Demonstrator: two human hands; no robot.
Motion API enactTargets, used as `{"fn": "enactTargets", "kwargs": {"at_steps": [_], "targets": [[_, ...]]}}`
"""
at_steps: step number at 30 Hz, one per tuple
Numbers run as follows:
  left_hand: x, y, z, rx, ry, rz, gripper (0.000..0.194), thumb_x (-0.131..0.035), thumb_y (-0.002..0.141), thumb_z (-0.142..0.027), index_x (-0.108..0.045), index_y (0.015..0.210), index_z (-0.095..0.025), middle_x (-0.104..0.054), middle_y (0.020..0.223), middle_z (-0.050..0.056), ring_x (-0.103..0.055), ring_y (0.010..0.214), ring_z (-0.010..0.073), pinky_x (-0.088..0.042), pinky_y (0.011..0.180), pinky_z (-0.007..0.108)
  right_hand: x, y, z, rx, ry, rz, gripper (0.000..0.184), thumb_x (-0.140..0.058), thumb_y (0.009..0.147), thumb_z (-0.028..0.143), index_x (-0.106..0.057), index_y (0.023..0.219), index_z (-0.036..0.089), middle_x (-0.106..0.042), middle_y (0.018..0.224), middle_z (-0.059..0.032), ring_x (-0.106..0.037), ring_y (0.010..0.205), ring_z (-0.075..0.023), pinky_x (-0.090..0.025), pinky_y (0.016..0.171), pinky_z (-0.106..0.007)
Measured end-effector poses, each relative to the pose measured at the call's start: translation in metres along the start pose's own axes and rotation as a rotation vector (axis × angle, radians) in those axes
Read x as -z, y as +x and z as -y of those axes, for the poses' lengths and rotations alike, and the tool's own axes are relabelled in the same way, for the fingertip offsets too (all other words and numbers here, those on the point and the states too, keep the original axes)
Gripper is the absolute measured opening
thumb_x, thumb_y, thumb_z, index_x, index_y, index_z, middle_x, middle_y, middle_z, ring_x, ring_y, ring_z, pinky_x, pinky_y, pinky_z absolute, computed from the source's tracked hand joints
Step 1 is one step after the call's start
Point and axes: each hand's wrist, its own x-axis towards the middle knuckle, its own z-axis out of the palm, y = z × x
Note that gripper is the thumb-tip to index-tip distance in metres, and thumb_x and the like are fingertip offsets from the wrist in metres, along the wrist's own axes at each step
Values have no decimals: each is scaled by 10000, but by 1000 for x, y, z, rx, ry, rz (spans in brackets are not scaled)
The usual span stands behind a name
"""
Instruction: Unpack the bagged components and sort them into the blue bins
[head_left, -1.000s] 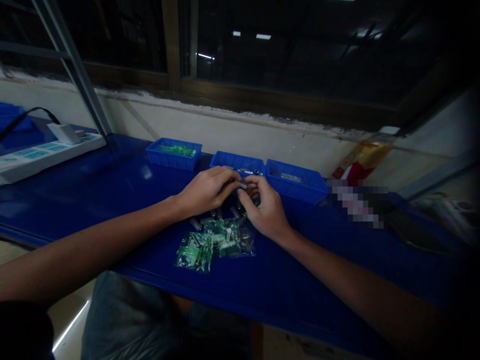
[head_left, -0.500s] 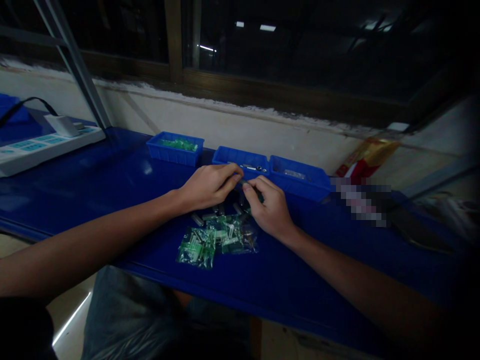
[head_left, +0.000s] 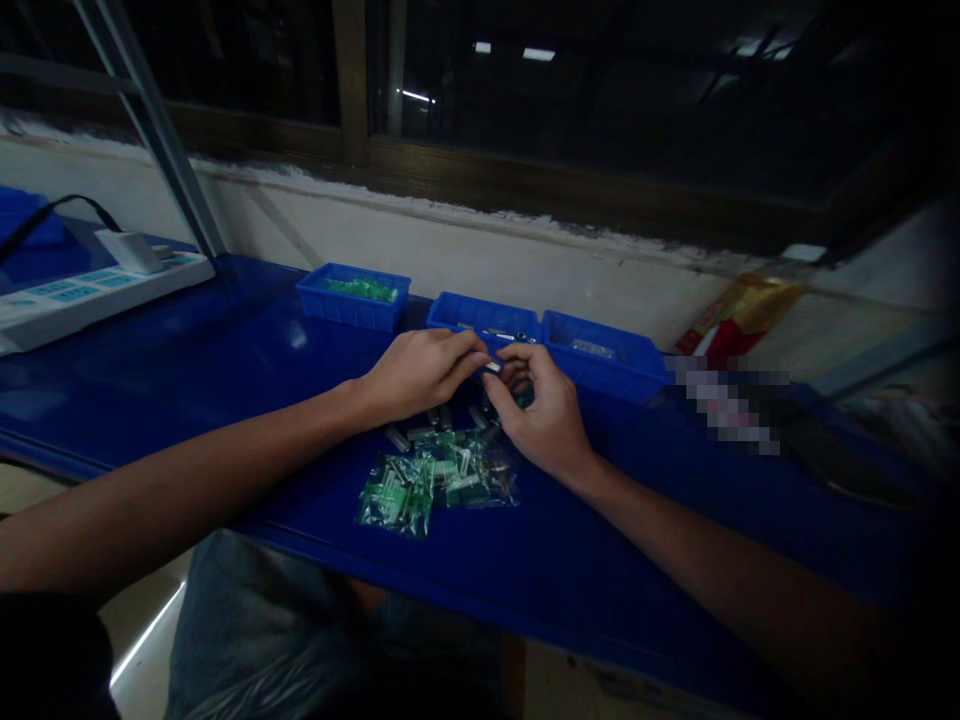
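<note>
My left hand [head_left: 429, 368] is closed in a pinch on a small pale metal piece [head_left: 492, 367], whose end sticks out toward the right. Just beside that end, my right hand [head_left: 541, 405] has its thumb and forefinger apart, the other fingers curled; it seems not to grip the piece. Below both hands lie several short silver metal pieces [head_left: 397, 438], partly hidden by the fingers. Nearer to me is a pile of small clear bags with green tint [head_left: 394, 495], with pale strips inside.
Along the wall stand a blue bin of green pieces [head_left: 352, 310], a blue bin with metal parts [head_left: 442, 312] and a third blue bin [head_left: 637, 375]. A white power strip [head_left: 97, 297] lies left on the blue table [head_left: 247, 370]. A red and gold packet [head_left: 739, 325] leans at right.
My right thumb and forefinger have parted from the small metal piece, baring its end. My left hand keeps its pinch and has barely moved.
</note>
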Motion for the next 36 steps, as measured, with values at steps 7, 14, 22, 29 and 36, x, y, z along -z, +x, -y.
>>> {"fn": "enactTargets", "kwargs": {"at_steps": [7,14,22,29,36], "targets": [[2,0,-1,46,32,49,354,-313,916,-324,-595,808,-139,-627,682,37,-590,618,128,-437,594,250,1,1,2,57,-44,39,44,-514,804,215,-541,824,187,-518,703,-1,-504,630,-126,-420,598,-283],[4,-2,-3,-67,-50,5,239,-430,848,-241,-503,1061,-159,-641,862,44,-603,756,139,-461,641,252,2,3,3,48,-65,37,173,-431,852,219,-514,704,183,-513,674,-7,-504,648,-132,-390,616,-287],[1,-1,0,-15,15,-9,231,-386,889,-264,-534,1027,-154,-652,894,55,-617,781,154,-467,657,263,0,1,0,-17,-3,4,122,-515,802,265,-504,898,191,-531,717,4,-517,632,-129,-424,596,-288],[4,1,0,21,63,86,363,-302,914,-316,-594,797,-136,-623,649,41,-595,589,136,-432,571,249,0,1,2,32,-35,16,52,-523,797,232,-522,837,198,-519,744,-9,-514,654,-133,-436,589,-288],[6,0,-2,11,-12,85,277,-350,898,-326,-519,1028,-149,-642,757,34,-605,673,145,-434,593,252,3,3,4,49,-75,26,124,-472,831,227,-519,722,188,-494,691,-5,-483,640,-133,-393,598,-288]]}}
